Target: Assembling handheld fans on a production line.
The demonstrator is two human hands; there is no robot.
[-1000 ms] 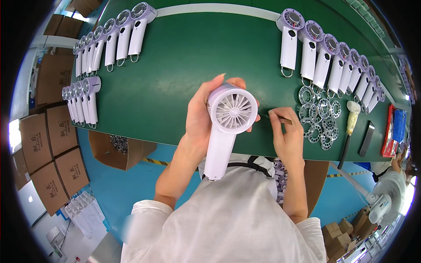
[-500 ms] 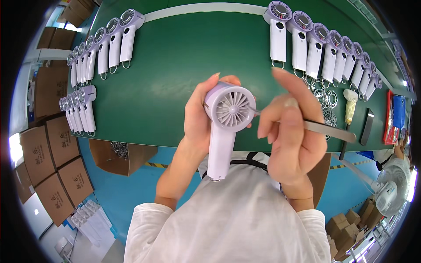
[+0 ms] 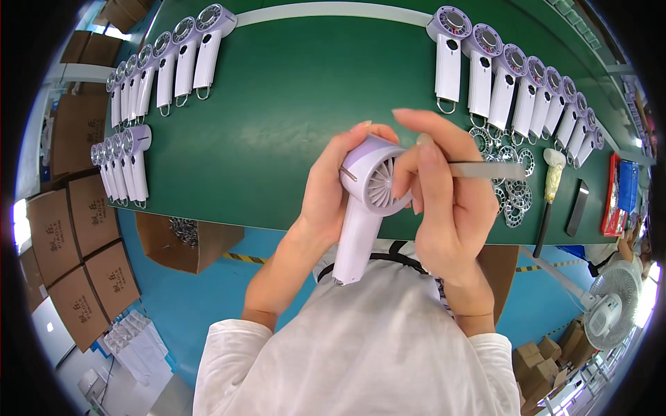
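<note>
Handheld fan [image 3: 361, 225] was held up over the near edge of the green table [image 3: 277, 159], left hand [image 3: 325, 191] wrapped round its head, right hand [image 3: 454, 215] pinching a flat, tweezer-like metal tool [image 3: 489, 170] at the front blades [image 3: 379, 187]. Doing that well called, in my judgement, for a braced head, face angled for a clear line of sight, and light tip pressure to spare the blades. Tool tip was hidden behind the right fingers, so contact couldn't be confirmed; that hand also blocked some loose rings [image 3: 515, 197].
</note>
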